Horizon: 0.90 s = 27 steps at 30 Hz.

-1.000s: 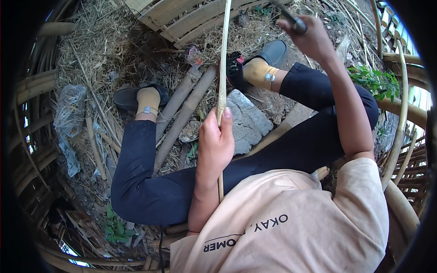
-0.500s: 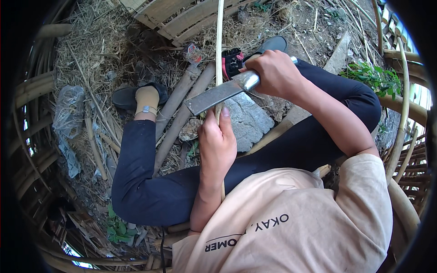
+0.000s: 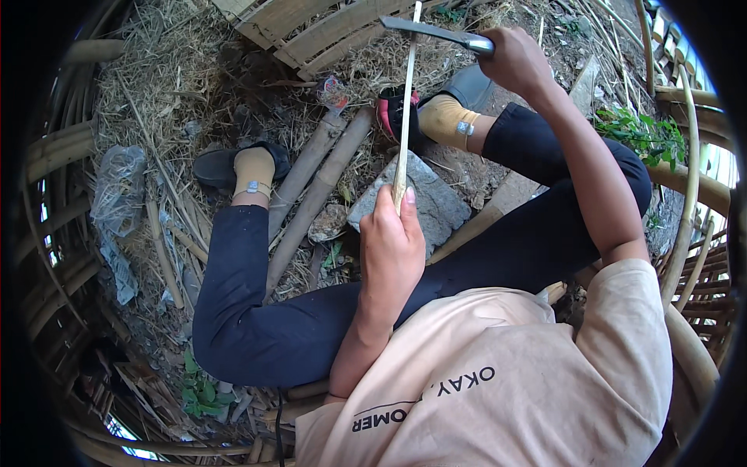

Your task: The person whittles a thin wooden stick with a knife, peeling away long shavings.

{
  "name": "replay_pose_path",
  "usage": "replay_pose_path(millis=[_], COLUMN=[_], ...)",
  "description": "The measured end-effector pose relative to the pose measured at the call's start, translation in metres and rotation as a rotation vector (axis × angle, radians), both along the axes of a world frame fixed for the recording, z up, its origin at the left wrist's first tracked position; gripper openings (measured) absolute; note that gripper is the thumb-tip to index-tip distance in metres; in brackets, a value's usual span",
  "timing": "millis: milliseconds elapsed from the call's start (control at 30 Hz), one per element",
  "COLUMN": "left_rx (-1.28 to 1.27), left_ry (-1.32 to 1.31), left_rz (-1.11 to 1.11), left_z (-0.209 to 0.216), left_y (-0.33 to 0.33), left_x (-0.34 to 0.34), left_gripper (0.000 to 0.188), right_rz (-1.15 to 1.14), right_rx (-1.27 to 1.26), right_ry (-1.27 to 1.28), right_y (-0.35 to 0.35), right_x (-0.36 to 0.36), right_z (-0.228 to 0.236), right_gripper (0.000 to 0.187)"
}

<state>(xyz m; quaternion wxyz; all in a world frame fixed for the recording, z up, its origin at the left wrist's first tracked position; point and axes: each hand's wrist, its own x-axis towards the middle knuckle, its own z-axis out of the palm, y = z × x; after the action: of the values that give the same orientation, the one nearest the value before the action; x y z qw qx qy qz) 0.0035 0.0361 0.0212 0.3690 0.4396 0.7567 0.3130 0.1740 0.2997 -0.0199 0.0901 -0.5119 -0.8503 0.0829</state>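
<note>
My left hand (image 3: 391, 253) is closed around the lower part of a long pale bamboo strip (image 3: 405, 128), with the thumb on top. The strip stands out away from me, slightly tilted to the right. At its far end, my right hand (image 3: 520, 66) grips a broad-bladed knife (image 3: 440, 34) by the handle. The blade lies across the strip near its tip; whether it touches the wood, I cannot tell. A grey stone block (image 3: 440, 210) rests on the ground just beyond my left hand.
Two thick poles (image 3: 323, 191) lie between my feet, beside a black and pink fabric item (image 3: 395, 113). A slatted wooden panel (image 3: 334, 39) stands ahead. Crumpled clear plastic (image 3: 120, 191) lies at left on straw. Bamboo railings (image 3: 692, 187) curve along the right.
The knife has moved away from me along the strip, from just above my left hand to near the far end. My left hand has shifted slightly right, and the strip now leans right.
</note>
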Motion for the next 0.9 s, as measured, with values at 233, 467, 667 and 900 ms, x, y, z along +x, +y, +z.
replay_pose_path(millis=[233,467,667,900], left_rx=[-0.073,-0.007,-0.035,-0.054], left_ry=[0.016,0.041,0.115,0.169], left_rz=[0.016,0.036,0.009,0.000], left_z=[0.005,0.000,0.005,0.003], left_y=[0.009,0.009,-0.002,0.000], left_x=[-0.015,-0.020,-0.014,-0.014], left_gripper=[0.028,0.030,0.027,0.024], right_rz=[0.229,0.393,0.360,0.197], right_rx=[-0.195,-0.270,-0.237,-0.229], right_ry=[0.033,0.068,0.097,0.005], right_y=[-0.047,-0.090,-0.090,-0.060], right_x=[-0.024,-0.043,-0.042,-0.040], right_z=[0.000,0.016,-0.002,-0.003], right_gripper=[0.015,0.013,0.014,0.018])
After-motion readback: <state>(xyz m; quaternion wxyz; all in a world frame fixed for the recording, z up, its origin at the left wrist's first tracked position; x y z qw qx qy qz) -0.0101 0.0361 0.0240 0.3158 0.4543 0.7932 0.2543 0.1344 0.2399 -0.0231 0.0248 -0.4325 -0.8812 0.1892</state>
